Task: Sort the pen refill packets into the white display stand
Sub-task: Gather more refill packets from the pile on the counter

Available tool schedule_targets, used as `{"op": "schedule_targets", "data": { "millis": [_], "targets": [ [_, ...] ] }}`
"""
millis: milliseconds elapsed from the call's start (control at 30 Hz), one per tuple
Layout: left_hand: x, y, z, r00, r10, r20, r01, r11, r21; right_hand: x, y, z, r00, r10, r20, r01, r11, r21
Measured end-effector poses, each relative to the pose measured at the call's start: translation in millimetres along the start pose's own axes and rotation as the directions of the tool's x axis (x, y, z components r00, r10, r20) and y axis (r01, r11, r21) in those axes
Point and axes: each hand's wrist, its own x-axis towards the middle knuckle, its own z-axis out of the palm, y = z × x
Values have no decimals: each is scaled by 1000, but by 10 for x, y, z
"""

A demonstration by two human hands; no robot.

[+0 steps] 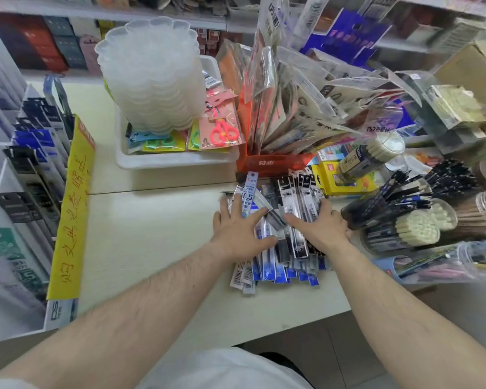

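Observation:
A loose pile of pen refill packets (278, 265), black, white and blue, lies on the pale table right of centre. My left hand (237, 228) rests flat on the pile's left side, fingers spread over a white packet marked 0.5 (249, 192). My right hand (319, 227) lies on the pile's right side, fingers spread over black packets. Neither hand visibly grips anything. The white display stand (9, 192) stands along the left edge, its tiered slots filled with dark and blue refill packets. A yellow handwritten sign (73, 209) covers its side.
A white tray (177, 161) holds stacked clear plastic dishes (152, 74) and carded scissors. An orange box (267, 164) of bagged packets stands behind the pile. Tubs of pens and pencils (410, 220) crowd the right. A yellow box (337, 178) sits near them.

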Motion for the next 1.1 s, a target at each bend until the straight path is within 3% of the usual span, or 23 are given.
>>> {"op": "schedule_targets", "data": {
  "millis": [200,333,533,667,867,1100],
  "targets": [
    [-160,-345,-40,994,-55,-99,45,993,-105,-323,-338,188,994,-84,76,96,982,-160],
    [-405,-726,-140,968,-138,-207,86,967,-240,-603,-712,418,976,-166,138,191,961,-198],
    [-747,-1200,-344,920,-306,-245,200,904,-377,-887,-1302,708,947,-261,189,298,933,-202],
    [-909,-1311,-465,869,-404,-284,325,901,-288,-923,-1501,710,941,-293,167,323,925,-198],
    [-1093,-1251,-387,844,-536,-7,534,841,-82,-973,-1442,748,914,-337,227,390,885,-255],
    [-1000,-1198,-492,816,-575,53,578,811,-89,-568,-1199,526,935,-328,132,349,915,-201]
  ]
}}
